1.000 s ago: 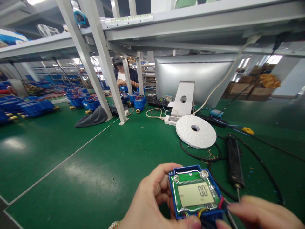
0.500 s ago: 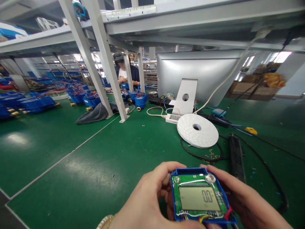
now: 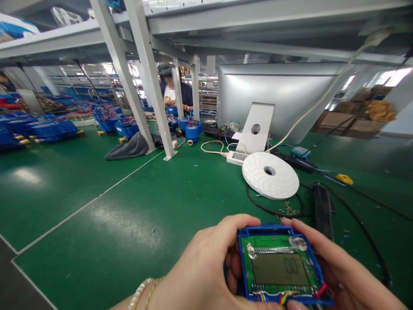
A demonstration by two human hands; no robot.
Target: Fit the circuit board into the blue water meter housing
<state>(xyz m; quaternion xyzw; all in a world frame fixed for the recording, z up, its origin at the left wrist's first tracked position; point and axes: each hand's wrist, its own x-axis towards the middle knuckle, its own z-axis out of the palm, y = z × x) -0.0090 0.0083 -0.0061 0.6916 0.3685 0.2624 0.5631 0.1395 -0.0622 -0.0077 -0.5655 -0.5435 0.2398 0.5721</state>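
While the blue module (image 3: 280, 269) is held above the near edge of the green worktop (image 3: 129, 215), the head view shows both hands closed around it: the left hand (image 3: 206, 267) wraps its left side, and the right hand (image 3: 342, 275) cups its right side with fingers along the top edge. The circuit board and display face up. Coloured wires (image 3: 290, 296) exit at the near edge beside the fingers; pinching or pulling them could strain the joints. A loosened grip would likely drop the module onto the worktop. The black cable (image 3: 364, 241) and scattered small parts (image 3: 288, 209) lie just beyond.
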